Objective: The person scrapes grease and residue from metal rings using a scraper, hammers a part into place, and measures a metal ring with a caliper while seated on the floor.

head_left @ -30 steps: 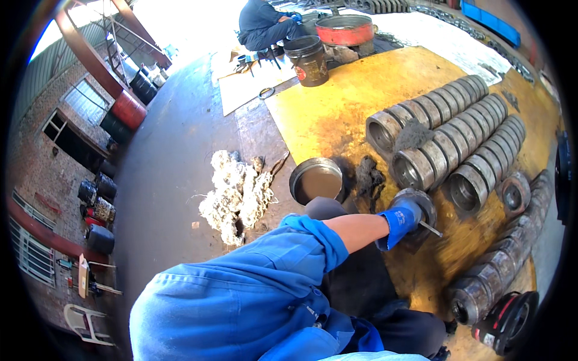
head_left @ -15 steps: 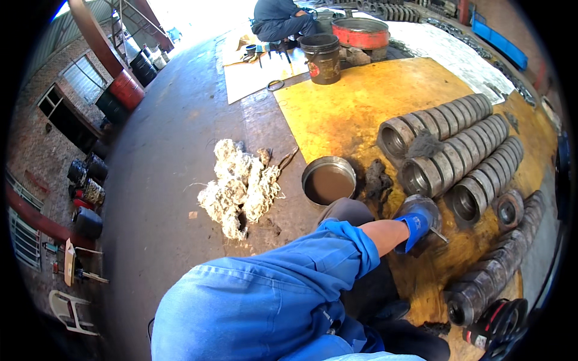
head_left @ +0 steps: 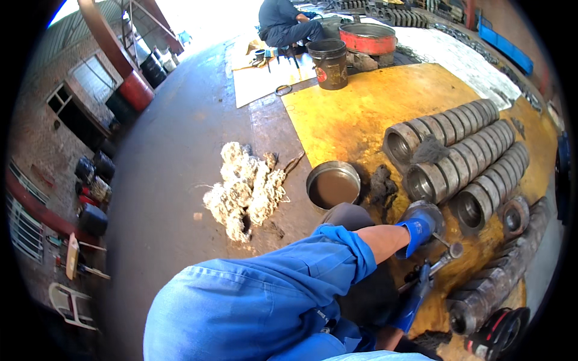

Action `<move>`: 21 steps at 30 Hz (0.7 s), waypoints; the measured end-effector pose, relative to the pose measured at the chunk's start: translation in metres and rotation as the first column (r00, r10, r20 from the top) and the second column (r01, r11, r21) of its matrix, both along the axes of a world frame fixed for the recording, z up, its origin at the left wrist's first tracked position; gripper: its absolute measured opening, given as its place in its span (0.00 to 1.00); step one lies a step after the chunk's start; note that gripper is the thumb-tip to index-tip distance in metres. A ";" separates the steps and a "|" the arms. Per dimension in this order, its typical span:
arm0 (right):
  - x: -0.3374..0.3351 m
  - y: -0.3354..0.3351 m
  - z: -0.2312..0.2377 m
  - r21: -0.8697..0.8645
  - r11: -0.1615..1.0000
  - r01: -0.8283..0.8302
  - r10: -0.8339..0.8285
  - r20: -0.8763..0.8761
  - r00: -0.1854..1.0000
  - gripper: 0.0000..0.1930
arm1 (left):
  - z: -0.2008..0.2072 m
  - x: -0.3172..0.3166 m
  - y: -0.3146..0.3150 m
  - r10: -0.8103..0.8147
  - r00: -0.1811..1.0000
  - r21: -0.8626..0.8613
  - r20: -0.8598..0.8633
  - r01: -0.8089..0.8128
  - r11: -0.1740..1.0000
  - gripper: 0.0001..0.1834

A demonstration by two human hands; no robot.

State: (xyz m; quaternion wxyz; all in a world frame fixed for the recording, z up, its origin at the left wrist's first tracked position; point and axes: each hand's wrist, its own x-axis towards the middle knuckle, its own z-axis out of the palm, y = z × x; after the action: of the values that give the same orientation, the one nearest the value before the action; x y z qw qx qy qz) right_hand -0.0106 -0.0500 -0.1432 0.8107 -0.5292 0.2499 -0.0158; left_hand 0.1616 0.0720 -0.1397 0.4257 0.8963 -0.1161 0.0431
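My left hand (head_left: 418, 233), in a blue glove, reaches across to the right and is closed round a thin metal rod (head_left: 440, 239), whose end sticks out toward me. Its fingertips are hidden behind the glove, against a dark round metal part (head_left: 428, 207). Low and close to my body, my right hand (head_left: 414, 301), also blue-gloved, grips a hammer (head_left: 447, 256). The hammer head is close to the rod's free end; I cannot tell whether they touch.
A pan of brown liquid (head_left: 333, 186) and a dark rag (head_left: 382, 185) lie beyond my knee. Rows of grooved metal cylinders (head_left: 463, 157) stand right. Pale cotton waste (head_left: 244, 191) is on the floor at left. Farther off, a person (head_left: 283, 24) crouches near a bucket (head_left: 329, 65).
My right hand has come into view from below with the hammer, up to the rod. The left hand keeps its place on the rod. The whole view has shifted slightly.
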 end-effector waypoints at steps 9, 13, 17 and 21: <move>0.001 0.029 0.003 -0.024 0.993 -0.113 0.113 0.000 0.994 0.12 | -0.016 0.004 0.002 0.030 0.999 -0.062 -0.013 -0.030 0.998 0.08; 0.005 0.036 -0.001 -0.004 0.989 -0.148 0.148 0.040 0.988 0.11 | -0.017 0.010 0.004 0.038 0.999 -0.098 -0.005 -0.038 0.994 0.08; 0.011 0.037 0.007 -0.047 0.983 -0.177 0.179 0.032 0.983 0.11 | -0.015 0.002 0.009 0.099 0.995 -0.018 0.022 -0.099 0.995 0.10; 0.028 0.010 -0.002 -0.156 0.976 -0.152 0.184 0.214 0.959 0.13 | 0.018 -0.008 -0.014 0.002 0.997 0.169 0.076 -0.015 0.986 0.11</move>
State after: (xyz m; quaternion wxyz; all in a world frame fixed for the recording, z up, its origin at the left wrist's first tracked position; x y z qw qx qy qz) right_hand 0.0172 -0.0403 -0.1452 0.7938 -0.5980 0.1080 -0.0245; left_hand 0.1535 0.0584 -0.1214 0.3432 0.9275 -0.1315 0.0686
